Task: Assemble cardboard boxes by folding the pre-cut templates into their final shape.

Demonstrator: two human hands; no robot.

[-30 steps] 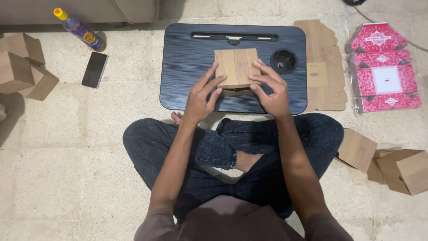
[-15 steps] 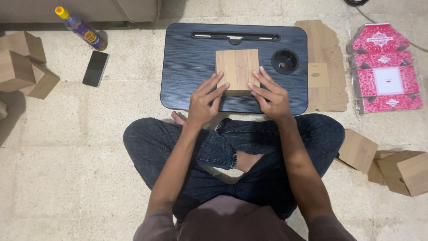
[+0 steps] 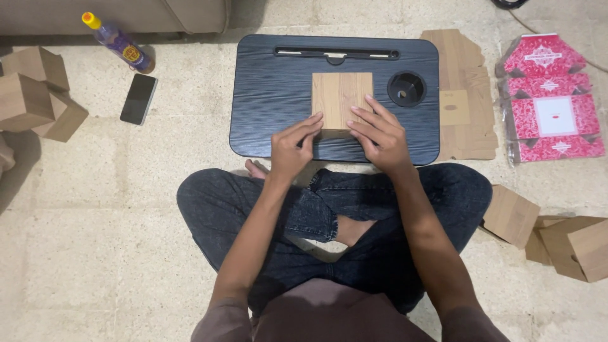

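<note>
A small wood-grain cardboard box [image 3: 341, 97] rests on a black lap tray [image 3: 272, 95] in front of my crossed legs. My left hand [image 3: 292, 147] touches the box's near left corner with its fingertips. My right hand [image 3: 379, 133] lies on the box's near right edge, fingers spread over it. Neither hand lifts the box; it sits flat on the tray, to the left of a round cup recess [image 3: 406, 88].
Flat wood-grain box blanks [image 3: 462, 95] lie right of the tray, red patterned packs [image 3: 550, 101] further right. Folded wood-grain boxes stand at the left [image 3: 31, 92] and at the lower right [image 3: 551, 234]. A phone [image 3: 139, 99] and a bottle [image 3: 117, 42] lie at the upper left.
Both hands have slid back toward me, from covering the box's sides to its near edge. The box has stayed on the tray.
</note>
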